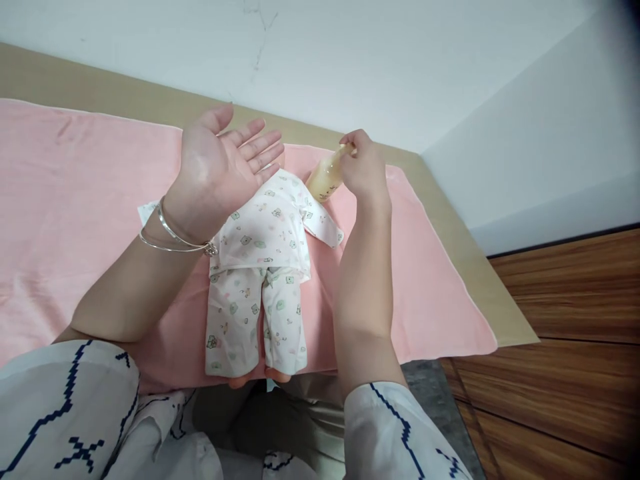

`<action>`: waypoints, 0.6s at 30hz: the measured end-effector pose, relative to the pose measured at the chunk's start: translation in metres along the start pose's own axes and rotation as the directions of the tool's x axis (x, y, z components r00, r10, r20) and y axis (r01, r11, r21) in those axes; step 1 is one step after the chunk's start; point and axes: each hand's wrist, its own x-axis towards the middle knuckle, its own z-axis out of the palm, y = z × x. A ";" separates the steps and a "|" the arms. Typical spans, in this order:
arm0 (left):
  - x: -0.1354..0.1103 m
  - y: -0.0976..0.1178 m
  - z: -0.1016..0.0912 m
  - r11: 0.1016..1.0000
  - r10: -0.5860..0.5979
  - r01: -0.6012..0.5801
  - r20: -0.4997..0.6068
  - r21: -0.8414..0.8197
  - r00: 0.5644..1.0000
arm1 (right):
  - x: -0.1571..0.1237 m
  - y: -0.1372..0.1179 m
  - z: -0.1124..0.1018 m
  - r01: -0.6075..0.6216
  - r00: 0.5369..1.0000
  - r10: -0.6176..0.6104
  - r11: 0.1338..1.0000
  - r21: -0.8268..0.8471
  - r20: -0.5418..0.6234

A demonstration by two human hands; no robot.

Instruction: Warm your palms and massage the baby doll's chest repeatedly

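A doll in white printed pajamas lies on a pink blanket; its head is mostly hidden behind my left hand. My left hand is raised above the doll's upper body, palm turned up and fingers spread, with nothing in it. Beyond the doll's sleeve on the right, my right hand is closed around the narrow upper end of a small bottle with pale yellow contents and dark print. The bottle is tilted, its wide lower end close to the doll's shoulder and sleeve.
The blanket covers most of a light tan table. Behind it rises a white wall with a crack. To the right is a brown wood-grain surface. Bracelets circle my left wrist.
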 end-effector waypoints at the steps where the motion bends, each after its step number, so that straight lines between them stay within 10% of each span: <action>1: -0.002 0.002 0.000 1.000 0.009 -0.009 0.003 0.004 1.000 | 0.004 -0.001 0.003 -0.016 1.000 0.016 1.000 -0.025 0.002; 18: -0.020 0.036 -0.002 0.995 0.082 -0.076 0.100 -0.058 0.992 | 0.012 -0.007 0.026 -0.156 0.981 0.120 0.953 -0.260 -0.150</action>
